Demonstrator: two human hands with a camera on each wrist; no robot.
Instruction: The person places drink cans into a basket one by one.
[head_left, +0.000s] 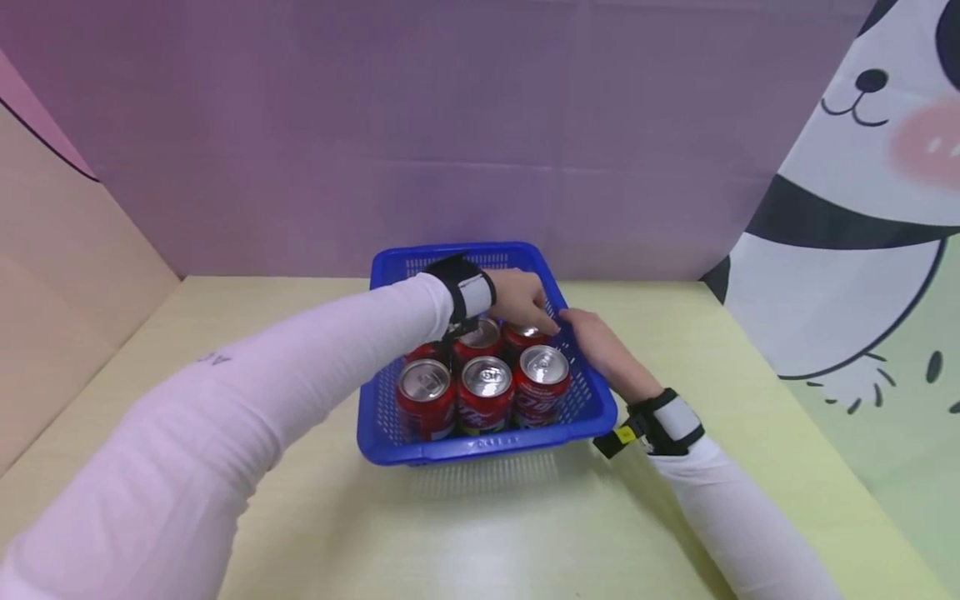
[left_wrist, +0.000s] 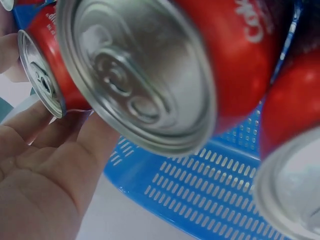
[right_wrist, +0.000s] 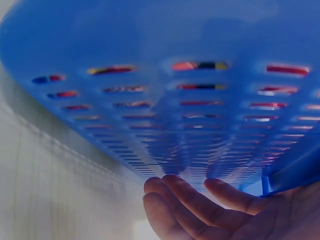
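A blue plastic basket (head_left: 480, 450) with slotted walls holds several red Coke cans (head_left: 426, 392), standing upright in rows. My left hand (head_left: 519, 298) reaches over the cans to the far right part of the basket. Its fingers (left_wrist: 92, 135) bend around a can (left_wrist: 55, 65) there, with the can's silver top showing in the left wrist view. My right hand (head_left: 603, 350) grips the basket's right side. In the right wrist view its curled fingers (right_wrist: 200, 205) are under the slotted base, and red cans show through the slots. The basket's near end looks raised above the table.
A pale wooden table (head_left: 300, 517) lies under the basket, whose shadow falls on the near part. A purple backdrop (head_left: 465, 133) stands behind, and a panda-print sheet (head_left: 847, 275) hangs at the right.
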